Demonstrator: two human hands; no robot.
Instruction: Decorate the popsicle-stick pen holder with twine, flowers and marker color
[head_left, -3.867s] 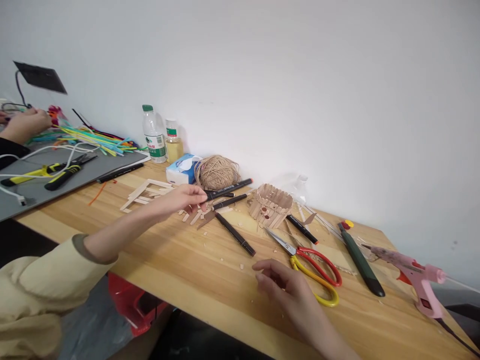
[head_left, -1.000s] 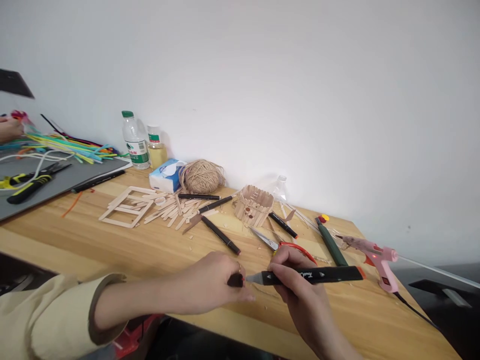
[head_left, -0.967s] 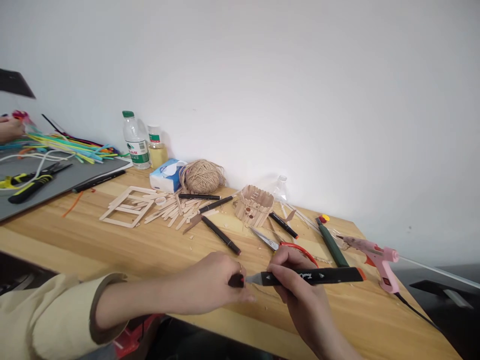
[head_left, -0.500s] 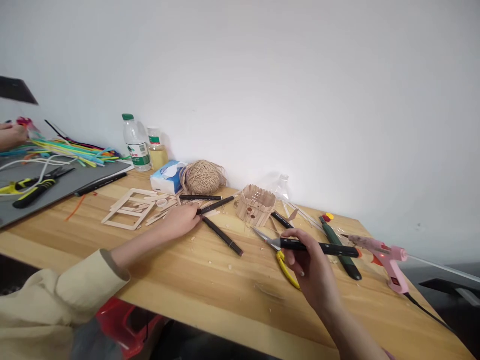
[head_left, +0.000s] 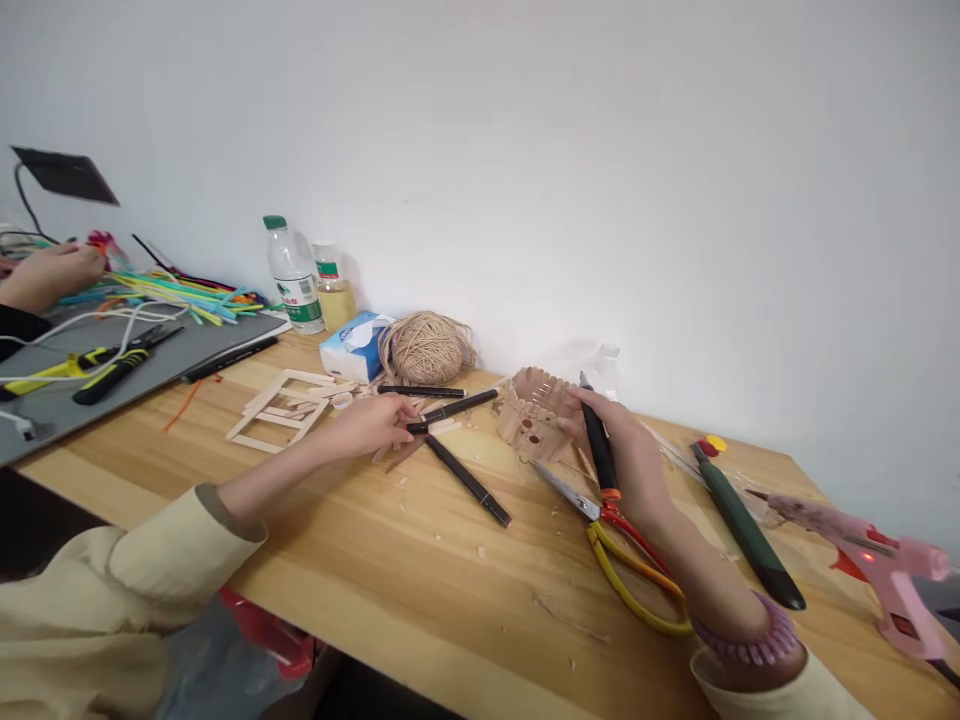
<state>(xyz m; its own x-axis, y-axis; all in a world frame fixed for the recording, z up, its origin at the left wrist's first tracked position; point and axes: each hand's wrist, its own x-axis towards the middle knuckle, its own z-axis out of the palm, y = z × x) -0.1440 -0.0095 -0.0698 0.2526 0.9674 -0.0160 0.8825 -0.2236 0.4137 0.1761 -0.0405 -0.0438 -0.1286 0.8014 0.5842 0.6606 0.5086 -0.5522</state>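
Observation:
My left hand (head_left: 381, 422) pinches the end of a black marker (head_left: 461, 404) lying among craft sticks. In my right hand (head_left: 619, 445) is another black marker (head_left: 598, 440), tilted, its grey tip up. The fingers of that hand reach the right side of a small basket of wooden sticks (head_left: 529, 415) with brown dots on its front. Two more black markers, one in front (head_left: 469, 480) and one behind (head_left: 421, 391), lie near my left hand. Scissors with yellow and red handles (head_left: 600, 515) lie below my right hand.
Twine ball (head_left: 427, 347), tissue pack (head_left: 356, 345) and two bottles (head_left: 294, 275) stand along the wall. Stick frames (head_left: 277, 410) are at left. A green cutter (head_left: 750, 530) and pink glue gun (head_left: 862, 550) lie right. Another person's hand (head_left: 56, 275) is beside pipe cleaners at far left.
My right hand has moved up to the basket, turning its marker from level to steep. The left hand stays at its marker. The view has shifted, showing more of the left side.

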